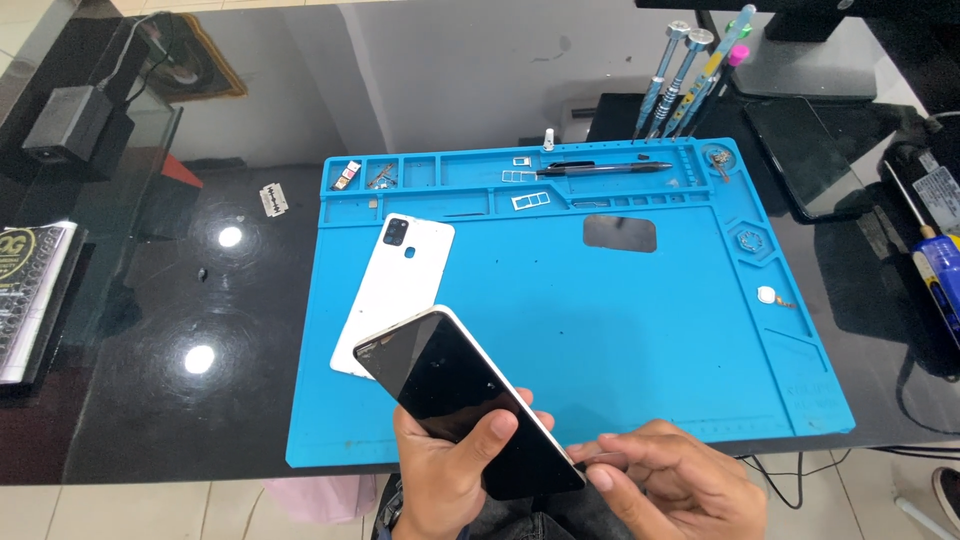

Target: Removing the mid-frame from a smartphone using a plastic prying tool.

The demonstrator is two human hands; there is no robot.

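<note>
Over the near edge of the blue work mat [620,330], a dark-screened phone [465,400] runs lengthwise from upper left to lower right, screen up, gripped by the left hand [440,475] with its thumb on the glass, while the right hand [670,490] pinches its lower-right edge.
</note>
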